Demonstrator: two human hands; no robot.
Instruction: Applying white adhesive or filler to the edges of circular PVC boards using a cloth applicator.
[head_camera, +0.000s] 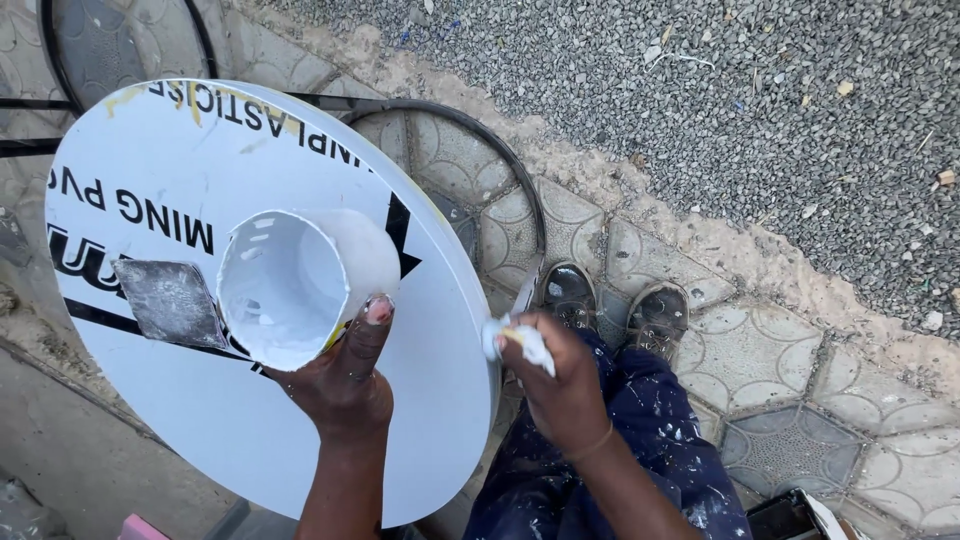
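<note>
- Fingers of the left hand (345, 385) curl around the lower rim of a white plastic cup-shaped container (300, 285), thumb pressed against its side at about 4 o'clock of the opening; the container is tilted so that its open mouth faces the camera, its inside coated in white paint.
- Fingers of the right hand (560, 385) are closed together, pinching a small crumpled white rag (520, 342) that sticks out at the hand's 10 o'clock, just beside the edge of the board.
- Below both hands, the person's dark blue trousers spattered with white paint (620, 450) fill the lower middle of the view.
- At 5 o'clock of the view, the corner of a dark flat object with a pale edge (795, 518) lies on the paving.
- Under the container lies a large round white board with black lettering (200, 160), its right edge touching the area by the right hand.
- On the board, at 9 o'clock of the container and just beside it, rests a grey, paint-smeared flat scraper blade (170, 300).
- Beyond the right hand, two dark worn shoes (610, 305) stand on patterned grey paving stones (780, 370).
- A black curved metal hoop (500, 160) arcs past the board's 2 o'clock edge.
- Farthest off, at 1 o'clock, spreads loose grey gravel (750, 100).
</note>
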